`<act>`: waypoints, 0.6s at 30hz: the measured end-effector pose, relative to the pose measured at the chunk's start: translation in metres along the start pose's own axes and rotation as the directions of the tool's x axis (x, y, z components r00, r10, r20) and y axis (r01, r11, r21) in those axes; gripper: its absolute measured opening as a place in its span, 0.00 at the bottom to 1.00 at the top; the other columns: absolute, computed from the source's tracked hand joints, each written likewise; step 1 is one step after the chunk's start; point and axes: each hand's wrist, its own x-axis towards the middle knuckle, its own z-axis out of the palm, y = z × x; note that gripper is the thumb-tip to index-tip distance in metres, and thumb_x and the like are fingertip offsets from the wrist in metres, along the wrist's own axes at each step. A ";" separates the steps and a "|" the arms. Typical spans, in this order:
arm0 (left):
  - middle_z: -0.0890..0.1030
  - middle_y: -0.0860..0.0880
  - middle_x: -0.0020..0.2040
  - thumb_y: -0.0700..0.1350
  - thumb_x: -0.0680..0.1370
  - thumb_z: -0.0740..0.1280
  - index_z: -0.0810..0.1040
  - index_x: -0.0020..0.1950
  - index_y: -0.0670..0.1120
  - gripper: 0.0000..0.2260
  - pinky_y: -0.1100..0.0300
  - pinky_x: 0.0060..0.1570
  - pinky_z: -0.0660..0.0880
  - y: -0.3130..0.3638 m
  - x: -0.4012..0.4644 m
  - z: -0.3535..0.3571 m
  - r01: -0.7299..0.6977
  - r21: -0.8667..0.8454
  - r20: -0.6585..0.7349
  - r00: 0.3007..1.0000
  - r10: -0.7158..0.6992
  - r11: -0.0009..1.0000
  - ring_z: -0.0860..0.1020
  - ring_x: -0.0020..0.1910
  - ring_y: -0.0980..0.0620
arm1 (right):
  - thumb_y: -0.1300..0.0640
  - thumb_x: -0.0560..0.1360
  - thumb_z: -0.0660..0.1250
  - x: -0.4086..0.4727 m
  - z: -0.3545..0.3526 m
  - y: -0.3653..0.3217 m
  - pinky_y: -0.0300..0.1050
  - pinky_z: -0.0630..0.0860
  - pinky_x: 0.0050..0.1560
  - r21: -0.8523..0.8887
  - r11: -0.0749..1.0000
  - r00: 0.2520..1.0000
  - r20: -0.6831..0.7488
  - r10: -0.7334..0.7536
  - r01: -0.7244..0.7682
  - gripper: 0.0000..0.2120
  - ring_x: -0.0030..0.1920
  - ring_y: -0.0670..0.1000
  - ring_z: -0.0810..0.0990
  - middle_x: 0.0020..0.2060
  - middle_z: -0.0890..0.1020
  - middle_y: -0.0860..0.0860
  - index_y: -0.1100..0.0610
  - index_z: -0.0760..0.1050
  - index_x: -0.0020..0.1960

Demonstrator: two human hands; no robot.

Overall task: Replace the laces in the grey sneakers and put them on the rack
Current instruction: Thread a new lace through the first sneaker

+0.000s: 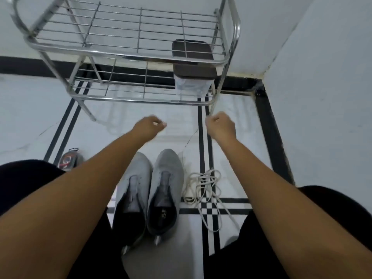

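Observation:
Two grey sneakers, the left one (136, 190) and the right one (166, 188), stand side by side on the floor between my knees, toes pointing away, with no laces in their eyelets. A tangle of white laces (203, 190) lies just right of them. Both arms reach forward over the shoes. My left hand (151, 125) is curled with white bits showing at its fingertips. My right hand (220, 123) is a fist with a white end at its thumb side; a thin blurred strand seems to run down from it toward the tangle. The steel rack (128, 55) stands just beyond.
A clear box with a brown lid (193, 75) sits on the rack's lower right shelf. A small dark packet with red markings (69, 159) lies on the floor at left. White walls close in the corner at right. The floor is white tile with black lines.

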 end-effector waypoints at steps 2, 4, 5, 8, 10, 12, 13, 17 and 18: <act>0.74 0.43 0.67 0.58 0.80 0.61 0.75 0.65 0.43 0.23 0.55 0.62 0.68 -0.033 -0.022 0.016 0.074 0.244 0.115 0.988 -0.105 0.967 0.72 0.65 0.43 | 0.55 0.77 0.61 -0.025 0.017 0.040 0.43 0.71 0.42 -0.347 0.937 0.991 0.135 0.023 0.026 0.07 0.46 0.56 0.78 0.44 0.79 0.54 0.57 0.75 0.47; 0.71 0.42 0.70 0.69 0.71 0.57 0.74 0.66 0.48 0.33 0.47 0.67 0.66 -0.067 -0.051 0.037 0.172 0.423 0.123 0.962 -0.245 0.890 0.69 0.68 0.41 | 0.58 0.77 0.62 -0.057 0.041 0.078 0.44 0.71 0.45 -0.514 0.857 0.964 0.216 0.155 -0.023 0.11 0.53 0.58 0.79 0.53 0.80 0.56 0.58 0.76 0.57; 0.66 0.43 0.73 0.71 0.69 0.56 0.71 0.68 0.51 0.35 0.41 0.69 0.62 -0.083 -0.066 0.051 0.239 0.433 0.082 0.950 -0.303 0.869 0.64 0.71 0.40 | 0.60 0.77 0.61 -0.072 0.057 0.099 0.45 0.72 0.47 -0.517 0.852 0.946 0.225 0.232 -0.086 0.13 0.56 0.58 0.79 0.56 0.79 0.57 0.59 0.74 0.61; 0.48 0.45 0.79 0.69 0.74 0.59 0.63 0.74 0.54 0.32 0.32 0.70 0.50 -0.110 -0.118 0.089 0.344 0.381 -0.009 0.930 -0.369 0.858 0.45 0.77 0.39 | 0.62 0.78 0.58 -0.129 0.098 0.153 0.49 0.76 0.55 -0.453 0.856 0.919 0.171 0.356 -0.247 0.14 0.59 0.58 0.77 0.59 0.78 0.57 0.57 0.74 0.62; 0.43 0.44 0.79 0.67 0.75 0.60 0.60 0.75 0.53 0.32 0.32 0.69 0.50 -0.126 -0.149 0.112 0.248 0.510 -0.025 0.961 -0.274 0.824 0.40 0.77 0.39 | 0.61 0.79 0.58 -0.168 0.114 0.185 0.52 0.75 0.57 -0.469 0.832 0.927 0.069 0.369 -0.296 0.15 0.61 0.57 0.75 0.62 0.75 0.55 0.54 0.72 0.64; 0.44 0.43 0.79 0.64 0.76 0.62 0.59 0.75 0.52 0.32 0.34 0.70 0.52 -0.137 -0.157 0.120 0.187 0.578 -0.029 0.977 -0.209 0.794 0.38 0.77 0.39 | 0.59 0.80 0.59 -0.185 0.116 0.203 0.52 0.73 0.58 -0.534 0.804 0.933 0.074 0.352 -0.261 0.17 0.64 0.56 0.72 0.64 0.71 0.54 0.52 0.67 0.68; 0.46 0.42 0.79 0.62 0.76 0.62 0.60 0.75 0.51 0.31 0.35 0.71 0.54 -0.138 -0.156 0.119 0.184 0.581 -0.022 0.977 -0.211 0.793 0.39 0.77 0.39 | 0.58 0.80 0.60 -0.184 0.114 0.208 0.51 0.72 0.59 -0.566 0.797 0.939 0.109 0.327 -0.212 0.18 0.64 0.56 0.72 0.64 0.71 0.54 0.53 0.66 0.69; 0.59 0.43 0.76 0.57 0.76 0.65 0.63 0.72 0.51 0.27 0.39 0.71 0.57 -0.133 -0.150 0.113 0.178 0.600 -0.017 0.978 -0.210 0.780 0.44 0.77 0.39 | 0.59 0.78 0.61 -0.160 0.106 0.206 0.50 0.72 0.56 -0.572 0.817 0.972 0.142 0.186 -0.073 0.12 0.60 0.56 0.75 0.59 0.75 0.54 0.55 0.71 0.61; 0.60 0.43 0.76 0.57 0.76 0.65 0.63 0.72 0.50 0.27 0.39 0.71 0.56 -0.133 -0.149 0.113 0.177 0.604 -0.020 0.978 -0.207 0.777 0.45 0.77 0.39 | 0.61 0.78 0.61 -0.154 0.107 0.204 0.49 0.73 0.53 -0.539 0.840 0.978 0.132 0.160 -0.065 0.11 0.58 0.57 0.76 0.58 0.75 0.55 0.56 0.72 0.59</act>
